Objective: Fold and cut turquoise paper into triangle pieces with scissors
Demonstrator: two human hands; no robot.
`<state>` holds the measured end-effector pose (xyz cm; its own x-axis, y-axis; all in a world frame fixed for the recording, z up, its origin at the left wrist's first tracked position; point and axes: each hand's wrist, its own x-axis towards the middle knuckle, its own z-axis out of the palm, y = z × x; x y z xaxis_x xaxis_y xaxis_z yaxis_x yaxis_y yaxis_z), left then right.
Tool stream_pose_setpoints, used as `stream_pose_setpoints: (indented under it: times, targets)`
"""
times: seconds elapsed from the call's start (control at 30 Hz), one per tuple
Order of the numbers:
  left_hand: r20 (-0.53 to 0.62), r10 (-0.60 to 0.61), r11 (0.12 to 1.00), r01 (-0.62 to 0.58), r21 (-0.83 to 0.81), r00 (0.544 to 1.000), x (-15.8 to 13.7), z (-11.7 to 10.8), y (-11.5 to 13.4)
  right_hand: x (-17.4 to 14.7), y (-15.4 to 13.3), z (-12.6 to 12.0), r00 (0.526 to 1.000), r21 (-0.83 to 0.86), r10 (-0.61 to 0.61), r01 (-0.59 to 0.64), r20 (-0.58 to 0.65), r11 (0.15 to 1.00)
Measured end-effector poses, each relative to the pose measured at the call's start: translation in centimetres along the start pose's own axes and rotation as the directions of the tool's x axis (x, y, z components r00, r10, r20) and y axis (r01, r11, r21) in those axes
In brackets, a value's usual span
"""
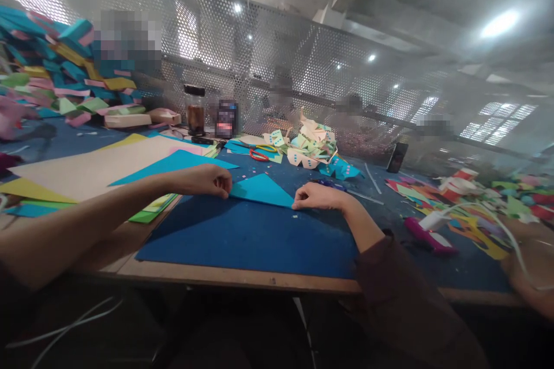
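Note:
A bright blue sheet of paper point(264, 189), folded into a triangle, lies on the dark blue table mat point(259, 242). My left hand point(212, 180) is closed with curled fingers at the triangle's left corner. At the right corner, my right hand point(318, 196) pinches the paper's lower edge between thumb and fingers. Just left of the triangle, under my left forearm, another blue sheet point(173, 166) rests on a large pale pink sheet point(95, 164). Behind my right hand lies a dark-handled tool point(331, 184), partly hidden.
Red-and-yellow-handled scissors point(259, 154) lie behind the triangle, near a heap of dotted paper shapes point(314, 141). A lidded jar point(194, 110) and a phone point(227, 118) stand by the perforated screen. At right are a magenta power bank point(428, 236), a white cable and a co-worker's arm point(528, 265).

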<state>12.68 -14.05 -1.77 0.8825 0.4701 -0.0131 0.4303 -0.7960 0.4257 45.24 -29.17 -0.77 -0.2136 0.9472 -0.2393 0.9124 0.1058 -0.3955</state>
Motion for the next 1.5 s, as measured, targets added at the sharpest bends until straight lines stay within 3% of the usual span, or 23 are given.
stream_pose_setpoints:
  times: [0.17, 0.5, 0.9, 1.5]
  targets:
    - [-0.078, 0.020, 1.000, -0.019, 0.013, 0.997, 0.4, 1.6, 2.0, -0.1, -0.1, 0.0, 1.000, -0.002, 0.005, -0.005, 0.001, 1.000]
    - [-0.236, -0.023, 0.997, 0.040, 0.067, 0.971, 0.5, 3.2, 2.9, 0.6, -1.1, 0.9, 0.995, 0.021, -0.062, 0.064, -0.079, 0.998]
    - [-0.252, 0.005, 1.000, 0.001, 0.025, 0.968, 0.9, 3.7, 3.4, 1.7, -4.4, 3.2, 0.945, -0.010, -0.139, 0.142, -0.296, 0.990]
    - [-0.321, -0.013, 0.998, 0.034, 0.060, 0.947, 1.6, 4.7, 4.1, 3.2, -5.3, 4.7, 0.927, -0.043, -0.085, 0.075, -0.366, 0.996]
